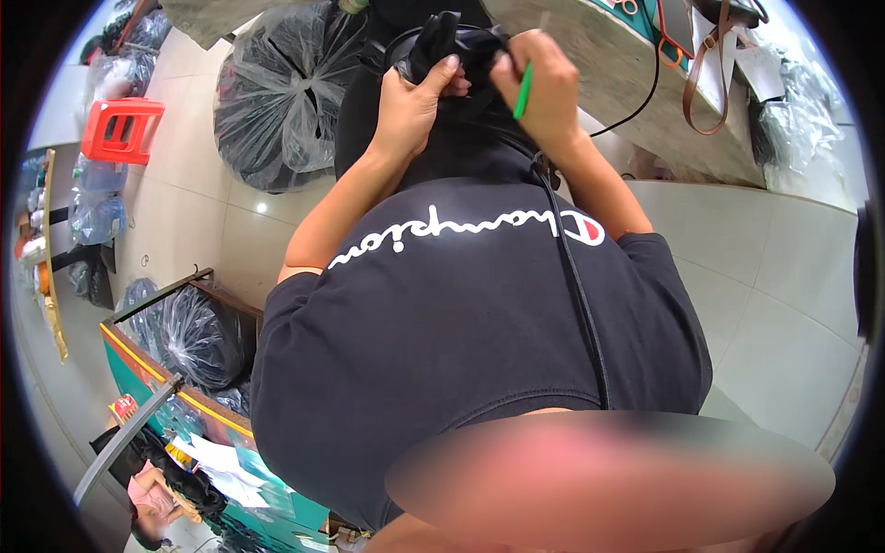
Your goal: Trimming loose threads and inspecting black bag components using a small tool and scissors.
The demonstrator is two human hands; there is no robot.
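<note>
My left hand (411, 103) is closed round a glossy black piece (435, 48), which looks soft and bunched; its exact kind I cannot make out. Close by on the right, my right hand (548, 81) is closed on a slim green stick-like tool (525, 90) that points down from the fist. The fingertips of this hand are at the edge of the black piece. Any working end of the green tool is hidden by the hand. Both hands are above my lap, over dark clothing.
A worn grey table (608, 74) stands at the right, with orange-handled scissors (671, 51) and a brown strap (708, 88) on it. On the left are a large plastic-wrapped black bundle (290, 101) and a red stool (123, 131). Another person (155, 498) sits beyond a green table (286, 502).
</note>
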